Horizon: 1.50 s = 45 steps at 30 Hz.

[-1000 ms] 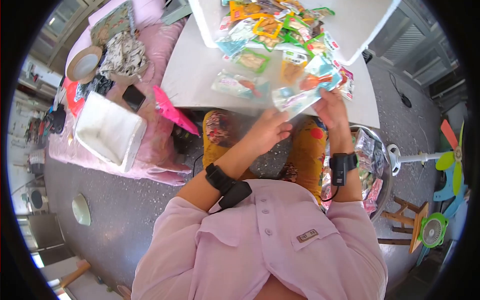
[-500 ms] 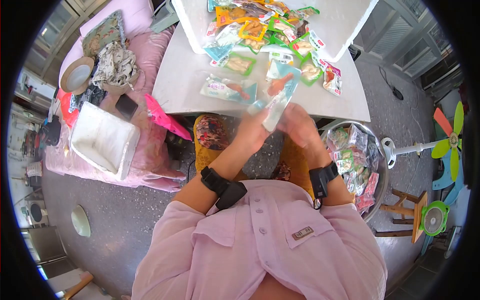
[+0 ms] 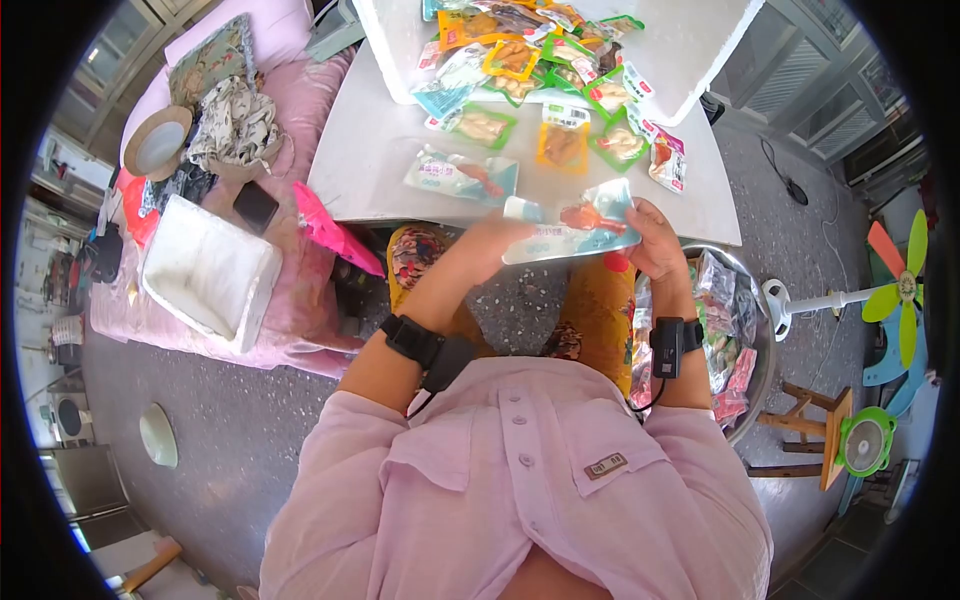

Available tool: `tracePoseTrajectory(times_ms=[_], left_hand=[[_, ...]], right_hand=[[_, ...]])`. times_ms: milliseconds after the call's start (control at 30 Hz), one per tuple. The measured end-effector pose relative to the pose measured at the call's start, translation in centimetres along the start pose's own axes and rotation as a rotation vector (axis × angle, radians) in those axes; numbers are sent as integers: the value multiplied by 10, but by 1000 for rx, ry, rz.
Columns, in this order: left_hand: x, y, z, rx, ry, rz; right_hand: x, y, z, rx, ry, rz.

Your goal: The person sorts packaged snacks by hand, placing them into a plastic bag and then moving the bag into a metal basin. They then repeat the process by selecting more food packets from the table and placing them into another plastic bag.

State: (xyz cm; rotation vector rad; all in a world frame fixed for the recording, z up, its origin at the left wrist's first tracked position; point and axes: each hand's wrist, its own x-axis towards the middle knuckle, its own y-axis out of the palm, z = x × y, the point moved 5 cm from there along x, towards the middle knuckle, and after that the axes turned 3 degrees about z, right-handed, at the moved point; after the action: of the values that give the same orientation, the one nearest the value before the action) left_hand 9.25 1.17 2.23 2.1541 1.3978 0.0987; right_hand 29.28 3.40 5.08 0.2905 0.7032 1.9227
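Note:
A blue-and-white snack packet (image 3: pixel 570 235) with an orange-brown food picture is stretched sideways between my hands, above the table's front edge. My right hand (image 3: pixel 655 242) pinches its right end, thumb and fingers closed. At its left end my left hand (image 3: pixel 485 250) is closed on the edge, its fingers slightly blurred. A similar blue-and-white packet (image 3: pixel 462 177) lies flat on the table just beyond my left hand. Farther back are a yellow packet (image 3: pixel 563 145), a green-edged packet (image 3: pixel 622 143), another green-edged packet (image 3: pixel 475 126) and a red-and-white packet (image 3: pixel 667 162).
A white foam box (image 3: pixel 690 60) holding several colourful packets stands at the back of the white table (image 3: pixel 360 190). Below right, a metal basin (image 3: pixel 768 350) holds more packets. A small foam box (image 3: pixel 205 280) sits on the pink-covered bed to the left.
The blue-and-white packet has turned from nearly upright to sideways, uncovering the yellow packet behind it. My right hand has moved right and now grips its right end; my left hand has shifted slightly left.

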Motion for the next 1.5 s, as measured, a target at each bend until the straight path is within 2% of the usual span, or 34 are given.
tracePoseTrajectory(times_ms=[67,100,167,267,300,400,500,600,700,900,1000,1100,1200,1300,1400,1500], left_hand=[[5,-7,-1,122,-67,12],[3,-1,-6,117,-36,21],[0,14,-18,106,24,37],[7,-15,-36,683,124,-354],[3,-21,-43,760,266,-490],[-9,-14,-49,1380,467,-622],[-7,-9,-41,1527,268,-621],[-9,-11,-38,1512,297,-654],[-10,-16,-36,1477,221,-658],[-6,-26,-36,1398,331,-696],[-7,-23,-40,1407,370,-703],[-8,-15,-44,1504,308,-658],[-10,-8,-49,1560,346,-637],[-13,-7,-53,1479,564,-694],[-16,-11,-53,1477,512,-681],[-18,-15,-52,1493,597,-719]], right_hand=[[-4,-3,-1,-50,69,1],[-7,5,-2,-76,116,4],[-8,0,-8,-62,66,-67],[-7,-16,-11,-38,-16,-190],[-8,-21,-9,-29,-44,-234],[-8,-21,-5,-49,-85,-246],[-1,-22,-8,-46,-127,-253],[5,-17,-8,-53,-192,-284],[13,-16,-16,-36,-193,-213],[19,7,-28,-150,-125,-203],[29,14,-37,-64,-59,-164],[40,26,-42,-101,119,-188],[56,53,-45,-111,177,-161],[78,73,-57,-81,150,-46],[88,86,-60,-444,114,-16],[83,95,-47,-912,120,-76]])
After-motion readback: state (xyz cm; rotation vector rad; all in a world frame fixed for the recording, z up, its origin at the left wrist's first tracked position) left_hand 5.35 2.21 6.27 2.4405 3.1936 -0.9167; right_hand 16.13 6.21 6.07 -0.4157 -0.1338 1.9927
